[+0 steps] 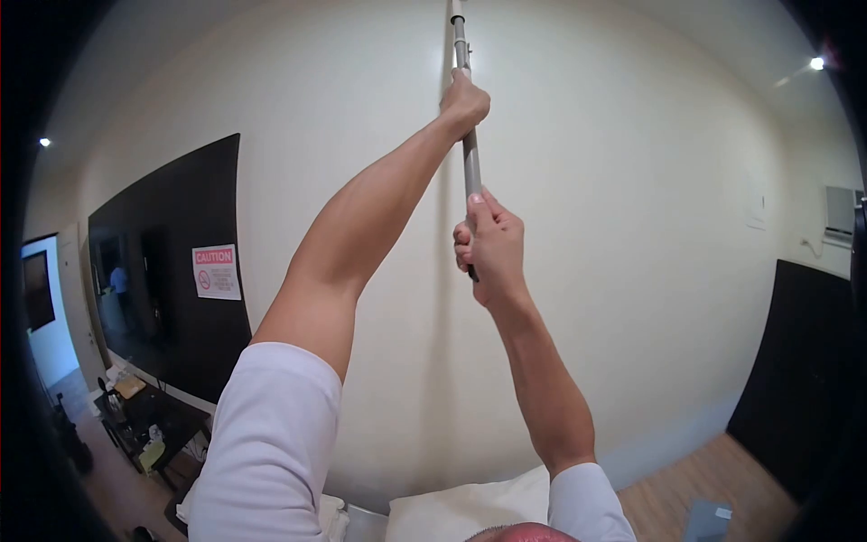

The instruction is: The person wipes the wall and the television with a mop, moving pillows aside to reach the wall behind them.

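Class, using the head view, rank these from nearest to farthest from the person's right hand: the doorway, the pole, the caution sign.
From the right hand:
1. Pole: in its grip.
2. Caution sign: off to the left, on the black panel.
3. Doorway: at the far left, beyond the panel.

A large black panel (194,208) hangs on the pale wall (614,271) at the left, a white caution sign (216,272) with a red heading near its right edge. Below it stands a dark table (172,425) — small items on top, too small to make out. Further left is a bright doorway (59,334). Across the room, a second black panel (799,379) rises beside the wood-look floor (673,479), where a grey flat object (707,521) lies — partly cut off. Cream pillows (452,510) show at the bottom.
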`<action>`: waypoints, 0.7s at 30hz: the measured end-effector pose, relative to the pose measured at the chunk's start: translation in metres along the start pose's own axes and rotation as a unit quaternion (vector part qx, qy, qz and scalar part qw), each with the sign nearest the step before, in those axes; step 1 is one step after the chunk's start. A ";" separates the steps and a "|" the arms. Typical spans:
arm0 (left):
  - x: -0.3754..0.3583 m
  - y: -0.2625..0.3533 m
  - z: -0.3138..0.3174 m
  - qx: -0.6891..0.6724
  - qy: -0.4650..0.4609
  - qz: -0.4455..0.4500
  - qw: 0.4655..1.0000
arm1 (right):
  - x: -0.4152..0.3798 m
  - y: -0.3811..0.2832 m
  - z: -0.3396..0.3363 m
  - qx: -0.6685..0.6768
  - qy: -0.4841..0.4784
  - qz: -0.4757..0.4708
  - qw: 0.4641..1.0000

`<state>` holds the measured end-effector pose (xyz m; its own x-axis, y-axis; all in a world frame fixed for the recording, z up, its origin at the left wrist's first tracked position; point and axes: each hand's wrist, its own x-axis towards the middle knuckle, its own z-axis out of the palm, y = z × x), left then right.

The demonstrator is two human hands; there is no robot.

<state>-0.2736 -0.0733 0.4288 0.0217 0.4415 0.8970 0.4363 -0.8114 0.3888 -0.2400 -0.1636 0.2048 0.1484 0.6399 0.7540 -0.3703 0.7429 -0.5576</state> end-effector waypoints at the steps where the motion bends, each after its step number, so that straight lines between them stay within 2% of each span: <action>1: -0.003 0.002 -0.008 0.006 0.004 0.001 1.000 | -0.002 0.003 0.006 -0.004 -0.004 -0.006 1.000; 8: -0.010 -0.031 -0.060 0.038 0.033 0.034 0.998 | -0.019 0.031 0.056 -0.008 -0.034 -0.019 0.999; 10: -0.033 -0.013 -0.065 0.032 0.043 0.089 0.995 | -0.051 0.015 0.051 -0.006 -0.041 -0.031 0.999; 15: -0.077 0.019 -0.078 0.027 0.046 0.120 0.991 | -0.096 -0.004 0.045 -0.013 -0.038 -0.047 0.998; 21: -0.062 -0.026 -0.104 -0.031 0.078 0.058 0.995 | -0.069 0.006 0.047 -0.083 -0.073 -0.063 0.992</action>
<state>-0.3801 -0.1195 0.3849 -0.0725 0.2826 0.9565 0.3826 -0.8778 0.2883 -0.2951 -0.2126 0.1658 0.0453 0.5129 0.8573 -0.1993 0.8455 -0.4954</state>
